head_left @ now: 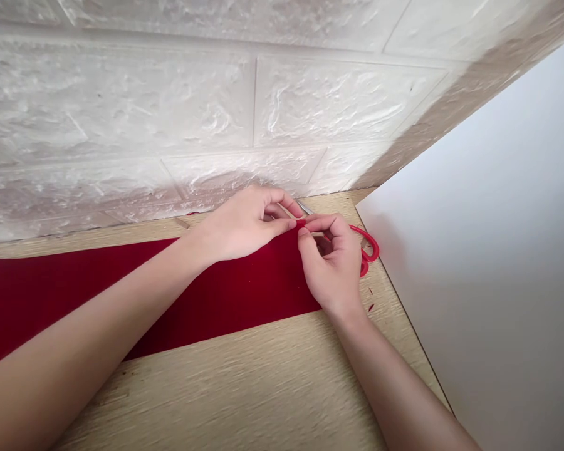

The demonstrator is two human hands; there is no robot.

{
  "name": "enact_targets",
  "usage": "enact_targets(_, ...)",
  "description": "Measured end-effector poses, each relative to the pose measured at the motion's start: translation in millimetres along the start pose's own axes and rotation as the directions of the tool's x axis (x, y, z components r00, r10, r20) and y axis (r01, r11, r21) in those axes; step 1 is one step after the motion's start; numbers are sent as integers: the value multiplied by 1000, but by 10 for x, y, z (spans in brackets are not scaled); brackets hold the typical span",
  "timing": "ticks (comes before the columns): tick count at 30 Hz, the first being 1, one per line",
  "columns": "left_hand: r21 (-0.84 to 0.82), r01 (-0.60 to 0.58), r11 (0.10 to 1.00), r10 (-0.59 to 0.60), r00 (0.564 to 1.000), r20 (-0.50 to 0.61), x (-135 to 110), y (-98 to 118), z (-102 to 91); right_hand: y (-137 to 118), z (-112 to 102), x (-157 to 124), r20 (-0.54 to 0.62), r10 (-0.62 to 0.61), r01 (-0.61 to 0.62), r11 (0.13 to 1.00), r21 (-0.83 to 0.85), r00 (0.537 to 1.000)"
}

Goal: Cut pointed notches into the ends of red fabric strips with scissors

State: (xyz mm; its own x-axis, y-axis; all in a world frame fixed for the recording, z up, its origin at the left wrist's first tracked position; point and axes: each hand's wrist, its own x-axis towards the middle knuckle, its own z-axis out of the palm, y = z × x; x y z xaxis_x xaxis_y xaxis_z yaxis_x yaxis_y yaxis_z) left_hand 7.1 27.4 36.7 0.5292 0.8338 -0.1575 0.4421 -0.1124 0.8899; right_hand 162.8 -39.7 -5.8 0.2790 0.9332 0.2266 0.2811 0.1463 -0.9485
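A long strip of red felt (225, 294) lies flat across a pale wooden tabletop (263, 382). My left hand (244, 222) reaches over it from the left and pinches its far right corner between thumb and fingers. My right hand (331, 266) meets it there, thumb and forefinger closed on the same red corner. Red-handled scissors (369, 247) lie on the table just behind my right hand, the metal blades pointing toward the wall and partly hidden by my fingers.
A white textured brick-pattern wall (216, 106) runs along the table's far edge. A smooth white panel (489, 250) stands along the table's right edge. Tiny red scraps (371, 307) lie on the wood beside my right wrist.
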Motion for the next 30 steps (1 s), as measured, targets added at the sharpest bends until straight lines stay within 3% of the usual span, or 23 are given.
enact_targets(14, 3, -12, 1000, 11, 1000, 25, -61, 53, -11, -12, -2, 12, -5, 21, -21, 1000, -4, 1000)
enact_targets(30, 69, -75, 995, 78, 996, -35, -108, 61, 23, -7, -22, -3, -2, 39, -39, 999, -17, 999)
